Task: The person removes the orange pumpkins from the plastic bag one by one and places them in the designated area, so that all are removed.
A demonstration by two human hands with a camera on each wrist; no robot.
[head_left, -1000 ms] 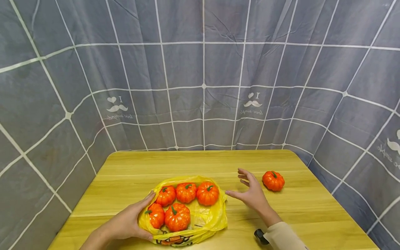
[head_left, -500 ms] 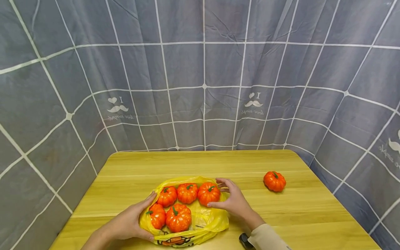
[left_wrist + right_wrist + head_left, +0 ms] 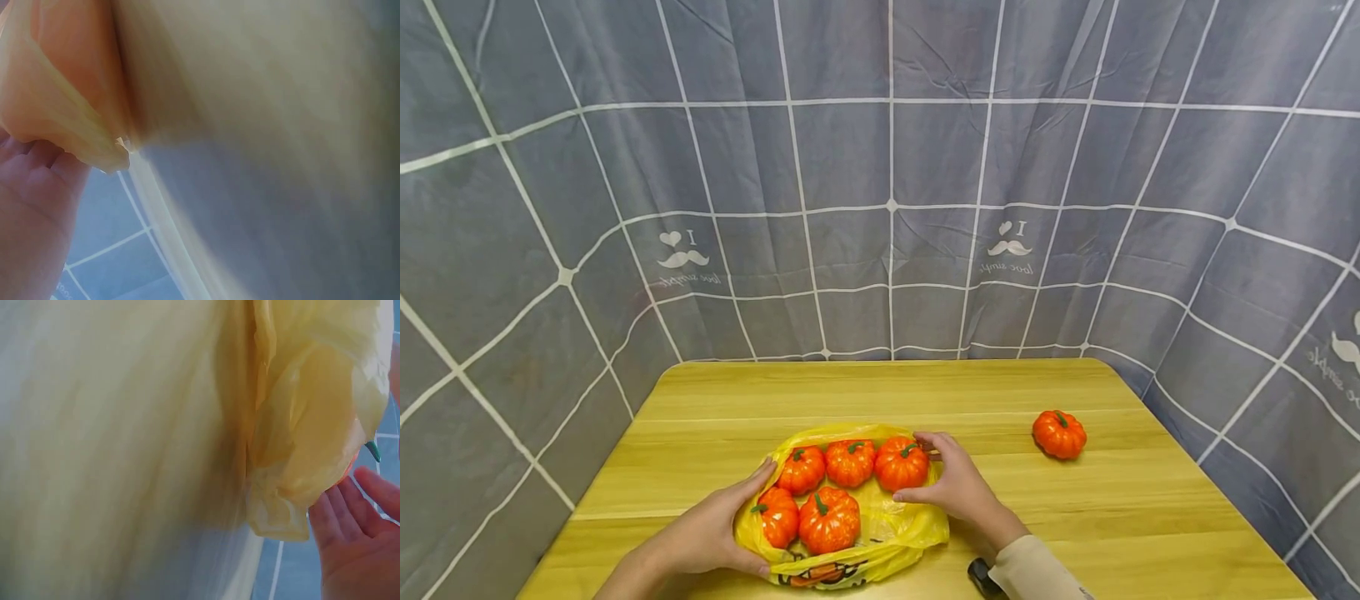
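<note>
The left hand (image 3: 718, 529) is spread in a wide curve at the left side of the yellow plastic bag (image 3: 913, 542), its fingers rather straight on the far part and its thumb on the near part, so that it presses the bag from outside. The right hand (image 3: 958, 483) is also spread: its thumb lies before the rightmost pumpkin (image 3: 901, 464) in the bag, and its fingers lie beyond the right side of it – whether they touch the pumpkin itself, I cannot tell. Four other pumpkins (image 3: 829, 520) sit in the same open bag, two beside it in the far row and two in the near row. The right wrist view shows what the head view hides: the folded outer wall of the bag, the fingers close together at its edge with the thumb apart, and a green stem (image 3: 373, 450) above. In the left wrist view an orange colour shines through the plastic, and the fingertips are hidden behind it. The bag stands on a table (image 3: 880, 396) of yellowish wood grain; one single pumpkin (image 3: 1059, 434) lies well apart, to the right. Around the table hangs a grey curtain (image 3: 842, 167) with white grid lines, hearts and moustaches.
</note>
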